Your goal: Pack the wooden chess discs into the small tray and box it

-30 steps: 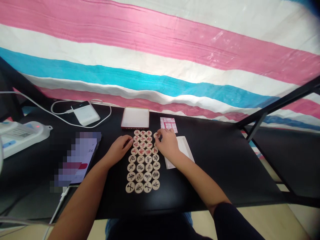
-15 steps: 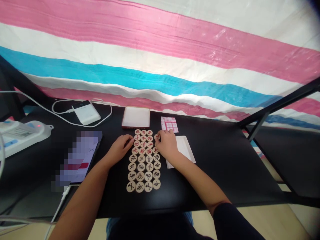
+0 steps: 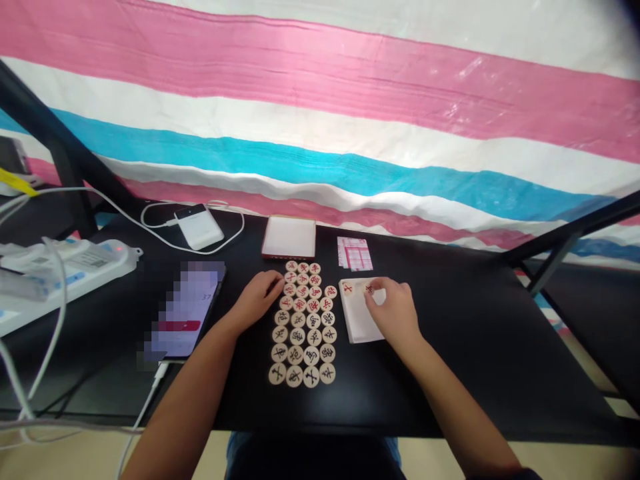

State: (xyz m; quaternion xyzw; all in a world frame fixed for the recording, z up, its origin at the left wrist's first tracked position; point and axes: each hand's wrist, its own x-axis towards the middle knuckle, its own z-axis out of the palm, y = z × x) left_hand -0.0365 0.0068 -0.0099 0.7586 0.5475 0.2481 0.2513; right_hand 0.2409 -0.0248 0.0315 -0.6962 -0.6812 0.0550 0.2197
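Note:
Round wooden Chinese chess pieces lie in close rows on the black table, with red characters in the far rows and black characters in the near ones. My left hand rests at the far left edge of the rows, its thumb and forefinger slightly apart beside the red pieces. Over the white open box, my right hand pinches one Chinese chess piece at the box's far side. Another red piece lies in the box's far left corner. My right fingers hide part of the box.
Behind the rows stands a second shallow box with a red rim. Pink printed paper cards lie to its right. On the left are a phone on a cable, a white power bank and a power strip.
My right hand has moved right from the rows to the white box, carrying a piece from the right-hand column. My left hand stays beside the rows. The camera view has shifted slightly.

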